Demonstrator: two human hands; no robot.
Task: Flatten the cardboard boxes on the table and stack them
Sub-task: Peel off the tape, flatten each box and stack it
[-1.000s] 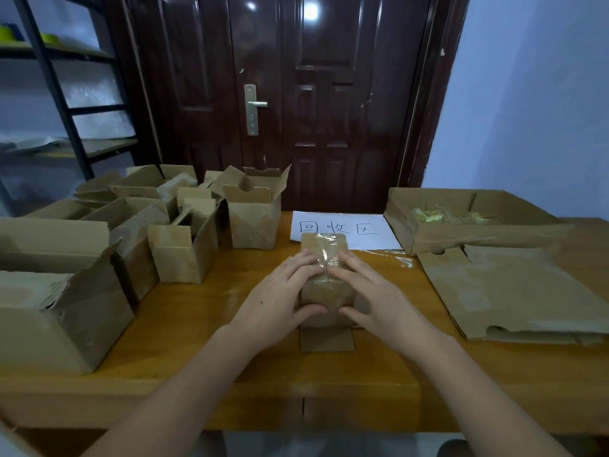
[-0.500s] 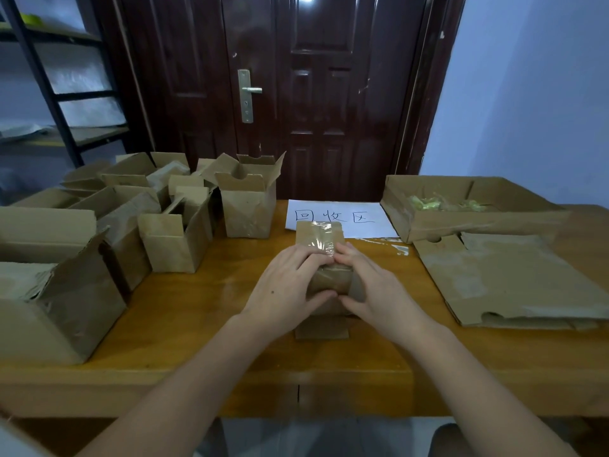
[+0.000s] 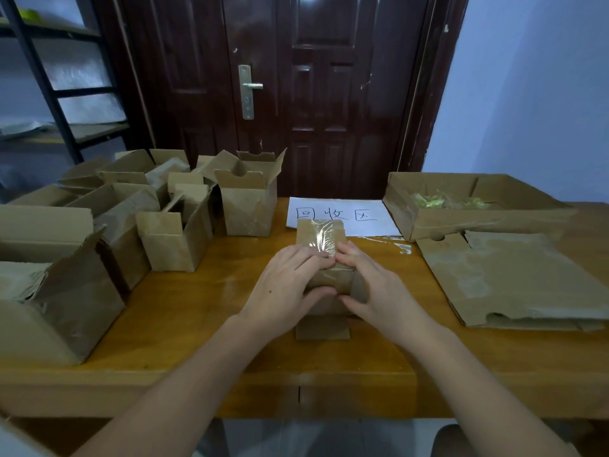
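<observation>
Centrally, both the left hand (image 3: 286, 285) and right hand (image 3: 379, 291) gripped a small taped box (image 3: 324, 258) on the wooden tabletop (image 3: 184, 311), facing a dark door (image 3: 296, 94) and pale wall (image 3: 527, 94).

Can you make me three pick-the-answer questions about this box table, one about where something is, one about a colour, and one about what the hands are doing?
1. Where is the flattened cardboard?
A. right side of the table
B. on the shelf
C. against the door

2. What colour is the paper sign?
A. red
B. white
C. black

3. What are the left hand and right hand doing?
A. hanging idle
B. waving
C. holding the small taped box

Answers: 1 A, it lies flat at the table's right. 2 B, white sheet with dark writing. 3 C, fingers of both wrap it.
</observation>
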